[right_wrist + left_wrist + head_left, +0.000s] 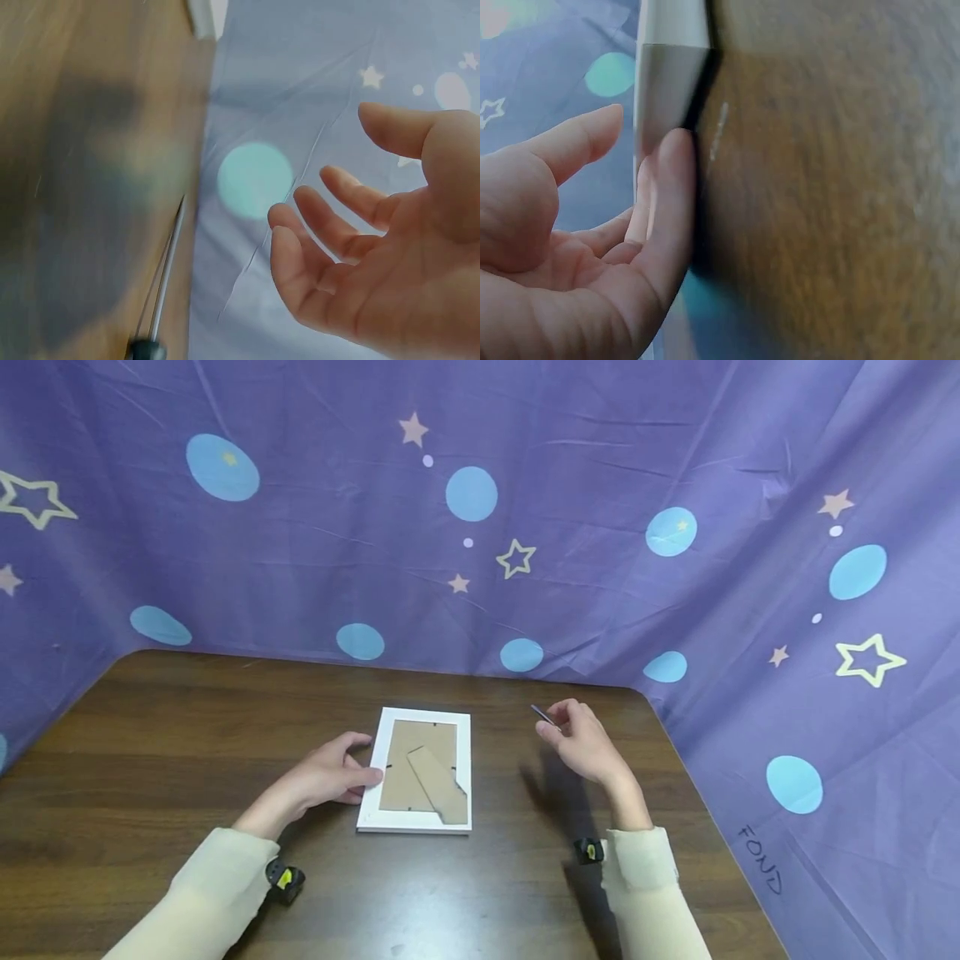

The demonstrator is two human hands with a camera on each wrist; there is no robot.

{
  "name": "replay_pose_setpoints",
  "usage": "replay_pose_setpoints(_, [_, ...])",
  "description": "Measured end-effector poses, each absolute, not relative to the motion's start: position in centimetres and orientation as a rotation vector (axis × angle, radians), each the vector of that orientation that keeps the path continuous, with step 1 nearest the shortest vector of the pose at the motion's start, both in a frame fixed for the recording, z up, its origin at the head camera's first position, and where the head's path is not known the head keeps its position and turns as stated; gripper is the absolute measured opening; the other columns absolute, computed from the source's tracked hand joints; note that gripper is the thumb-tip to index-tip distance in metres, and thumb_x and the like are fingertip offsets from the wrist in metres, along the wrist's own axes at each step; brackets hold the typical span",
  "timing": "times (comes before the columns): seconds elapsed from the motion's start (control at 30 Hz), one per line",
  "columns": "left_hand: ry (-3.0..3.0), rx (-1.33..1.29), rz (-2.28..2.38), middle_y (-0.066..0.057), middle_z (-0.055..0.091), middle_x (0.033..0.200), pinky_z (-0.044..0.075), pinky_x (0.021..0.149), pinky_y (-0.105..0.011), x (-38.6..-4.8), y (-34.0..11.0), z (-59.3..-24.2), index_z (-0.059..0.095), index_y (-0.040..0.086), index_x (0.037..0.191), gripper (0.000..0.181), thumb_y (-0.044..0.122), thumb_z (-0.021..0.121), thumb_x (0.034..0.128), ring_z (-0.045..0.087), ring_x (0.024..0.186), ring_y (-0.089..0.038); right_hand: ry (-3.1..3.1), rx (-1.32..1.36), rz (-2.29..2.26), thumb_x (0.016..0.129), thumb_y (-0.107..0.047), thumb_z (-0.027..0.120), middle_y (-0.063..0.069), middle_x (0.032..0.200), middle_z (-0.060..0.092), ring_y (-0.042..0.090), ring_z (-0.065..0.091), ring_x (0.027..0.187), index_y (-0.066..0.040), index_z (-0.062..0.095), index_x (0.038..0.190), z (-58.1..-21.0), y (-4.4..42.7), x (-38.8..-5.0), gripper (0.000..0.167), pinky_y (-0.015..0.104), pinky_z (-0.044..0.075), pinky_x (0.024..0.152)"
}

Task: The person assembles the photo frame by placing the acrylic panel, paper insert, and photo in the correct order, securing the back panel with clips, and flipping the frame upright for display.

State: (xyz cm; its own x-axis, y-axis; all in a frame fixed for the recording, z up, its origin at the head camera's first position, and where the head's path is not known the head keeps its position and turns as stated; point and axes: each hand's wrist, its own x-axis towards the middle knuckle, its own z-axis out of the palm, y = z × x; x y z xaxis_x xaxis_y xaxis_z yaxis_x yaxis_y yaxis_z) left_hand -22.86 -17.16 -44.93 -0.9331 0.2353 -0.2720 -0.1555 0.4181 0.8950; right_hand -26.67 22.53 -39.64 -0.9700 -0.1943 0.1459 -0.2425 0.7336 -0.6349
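A white picture frame (417,771) lies face down on the table, its brown backboard (405,735) and the folded stand leg (441,789) facing up. My left hand (330,773) is at its left edge. In the left wrist view, the fingers (676,172) rest against the frame's side (673,90), while the thumb stays apart from it. Off to the right, my right hand (585,745) hovers above the table with loosely bent fingers and nothing in them. A screwdriver (166,274) with a thin metal shaft and dark handle lies on the table beside that hand.
The brown wooden table (187,735) ends at a purple curtain (570,527) with stars and blue dots behind it and on both sides. Each sleeve carries a small black wrist device, one on the left (285,880) and one on the right (588,850).
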Motion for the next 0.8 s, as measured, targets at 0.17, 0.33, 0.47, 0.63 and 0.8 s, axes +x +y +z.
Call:
replay_pose_setpoints(0.17, [2.307, 0.044, 1.571, -0.023, 0.066, 0.114, 0.065, 0.085, -0.044, -22.5, -17.4, -44.6, 0.029, -0.005, 0.160, 0.077, 0.018, 0.073, 0.1011, 0.071, 0.097, -0.028, -2.870, 0.391, 1.140, 0.104, -0.025, 0.067, 0.020, 0.121, 0.062, 0.034, 0.061, 0.113, 0.003, 0.058, 0.134, -39.2, 20.3, -26.6, 0.042, 0.048, 0.052, 0.097])
replay_pose_setpoints(0.33, [2.302, 0.012, 1.591, -0.026, 0.066, 0.118, 0.065, 0.086, -0.043, -22.4, -17.5, -44.4, 0.035, -0.007, 0.154, 0.068, 0.019, 0.072, 0.1026, 0.072, 0.102, -0.032, -2.921, 0.350, 1.273, 0.105, -0.029, 0.066, 0.018, 0.124, 0.061, 0.034, 0.063, 0.114, 0.002, 0.054, 0.141, -39.0, 18.2, -26.4, 0.048, 0.045, 0.059, 0.092])
replay_pose_setpoints(0.47, [2.289, 0.004, 1.586, -0.024, 0.065, 0.115, 0.064, 0.087, -0.043, -22.3, -17.5, -44.4, 0.037, -0.008, 0.152, 0.066, 0.018, 0.071, 0.1028, 0.072, 0.102, -0.031, -2.919, 0.324, 1.407, 0.106, -0.026, 0.066, 0.018, 0.115, 0.061, 0.035, 0.067, 0.101, 0.004, 0.050, 0.143, -39.2, 16.6, -26.2, 0.051, 0.041, 0.063, 0.078])
replay_pose_setpoints(0.63, [2.287, 0.016, 1.573, -0.025, 0.066, 0.115, 0.064, 0.090, -0.045, -22.2, -17.4, -44.6, 0.037, -0.009, 0.152, 0.065, 0.017, 0.071, 0.1027, 0.073, 0.103, -0.032, -2.947, 0.296, 1.504, 0.106, -0.026, 0.066, 0.015, 0.109, 0.059, 0.031, 0.067, 0.094, 0.006, 0.045, 0.145, -40.3, 15.3, -26.1, 0.055, 0.041, 0.065, 0.075])
replay_pose_setpoints(0.8, [2.297, 0.042, 1.574, -0.023, 0.069, 0.113, 0.063, 0.091, -0.045, -21.8, -17.5, -44.7, 0.040, -0.011, 0.149, 0.064, 0.016, 0.073, 0.1010, 0.073, 0.101, -0.028, -2.989, 0.264, 1.561, 0.105, -0.027, 0.067, 0.014, 0.105, 0.058, 0.026, 0.066, 0.087, 0.006, 0.045, 0.145, -41.5, 14.6, -25.9, 0.056, 0.039, 0.065, 0.072])
